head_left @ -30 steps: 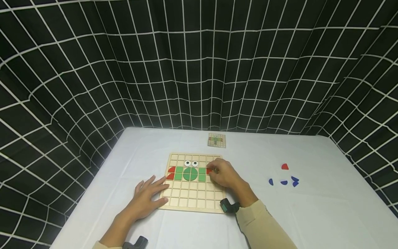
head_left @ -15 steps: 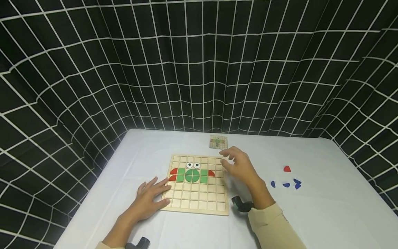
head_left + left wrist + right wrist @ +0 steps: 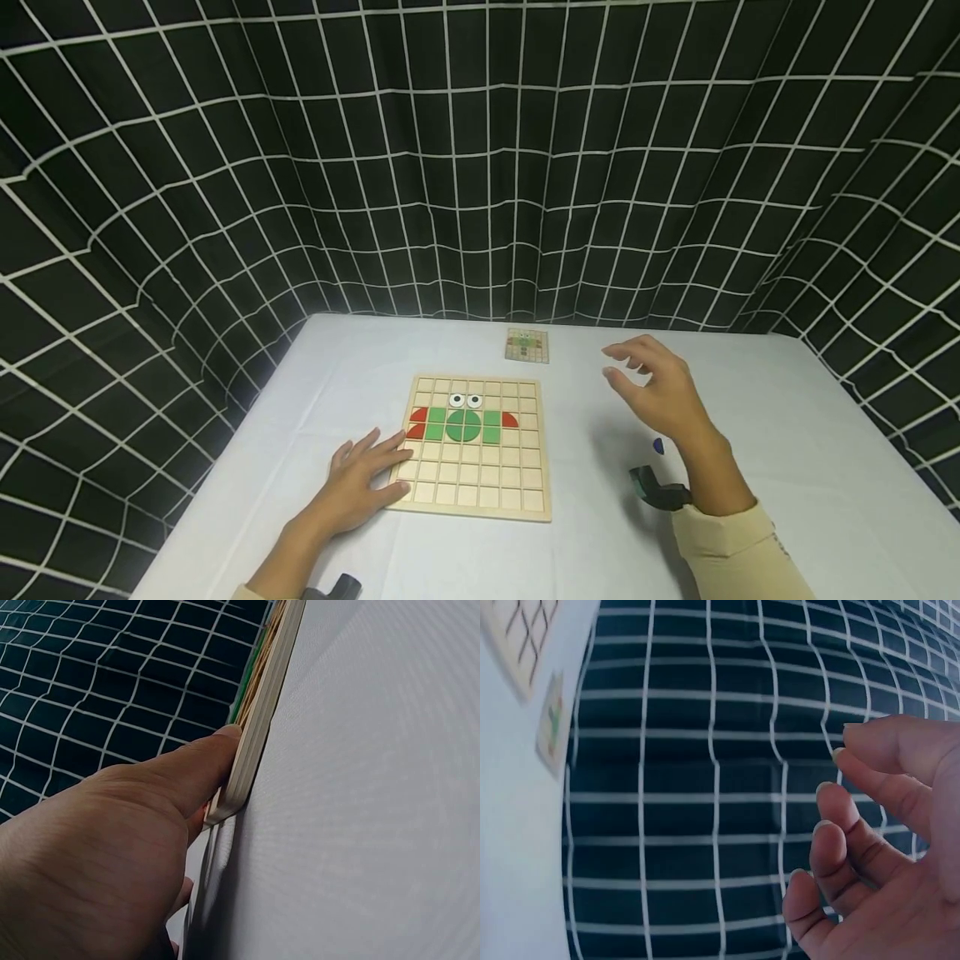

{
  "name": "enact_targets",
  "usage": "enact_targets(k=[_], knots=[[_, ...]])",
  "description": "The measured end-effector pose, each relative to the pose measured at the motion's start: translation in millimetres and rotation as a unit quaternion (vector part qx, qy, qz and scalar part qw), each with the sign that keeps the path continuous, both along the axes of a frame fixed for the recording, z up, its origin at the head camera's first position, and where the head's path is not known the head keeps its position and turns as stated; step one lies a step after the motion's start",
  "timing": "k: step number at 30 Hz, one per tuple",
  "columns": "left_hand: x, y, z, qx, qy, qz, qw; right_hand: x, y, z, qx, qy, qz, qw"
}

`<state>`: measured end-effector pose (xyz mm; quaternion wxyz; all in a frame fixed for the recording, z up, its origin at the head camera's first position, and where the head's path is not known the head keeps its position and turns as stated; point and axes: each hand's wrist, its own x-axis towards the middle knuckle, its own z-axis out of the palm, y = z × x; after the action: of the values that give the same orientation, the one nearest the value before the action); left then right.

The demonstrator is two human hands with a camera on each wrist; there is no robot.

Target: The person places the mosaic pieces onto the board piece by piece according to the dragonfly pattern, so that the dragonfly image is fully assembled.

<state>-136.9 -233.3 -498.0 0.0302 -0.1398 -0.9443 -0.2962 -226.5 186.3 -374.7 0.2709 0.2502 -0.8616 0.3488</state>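
A wooden grid board (image 3: 472,479) lies on the white table, with green, red and eye-printed tiles set in its cells. Two green quarter pieces on each side form a green circle (image 3: 462,426) at its middle. My left hand (image 3: 356,482) rests spread on the board's left edge; in the left wrist view its thumb (image 3: 202,761) touches the rim. My right hand (image 3: 660,387) is raised over the table to the right of the board, fingers loosely bent and holding nothing. A single red quarter tile (image 3: 509,420) sits at the right end of the green row.
A small picture card (image 3: 527,345) showing a similar pattern lies behind the board. One blue half-round piece (image 3: 658,446) shows beside my right wrist; the other loose pieces are hidden behind that hand and arm. Black curtains with a white grid (image 3: 480,167) surround the table.
My right hand has let go of the red tile on the board and moved right, now covering most of the loose pieces. The left hand stays at the board's edge.
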Motion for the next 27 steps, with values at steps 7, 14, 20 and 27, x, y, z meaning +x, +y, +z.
enact_targets(k=[7, 14, 20, 27], knots=[[0.3, 1, 0.7, 0.000, -0.004, -0.002, 1.0000, -1.5, 46, -7.4, -0.018, -0.006, -0.054, 0.998], [-0.1, 0, 1.3, 0.000, -0.003, -0.003, 1.0000, -9.5, 88, -29.4, -0.037, -0.091, -0.149, 0.984], [-1.0, 0, 1.3, 0.000, -0.004, -0.004, 1.0000, -21.4, 106, -60.9, -0.071, -0.145, -0.180, 0.970], [-0.2, 0, 2.4, 0.001, -0.008, -0.003, 1.0000, -26.4, 111, -81.8, -0.028, -0.226, -0.210, 0.951]])
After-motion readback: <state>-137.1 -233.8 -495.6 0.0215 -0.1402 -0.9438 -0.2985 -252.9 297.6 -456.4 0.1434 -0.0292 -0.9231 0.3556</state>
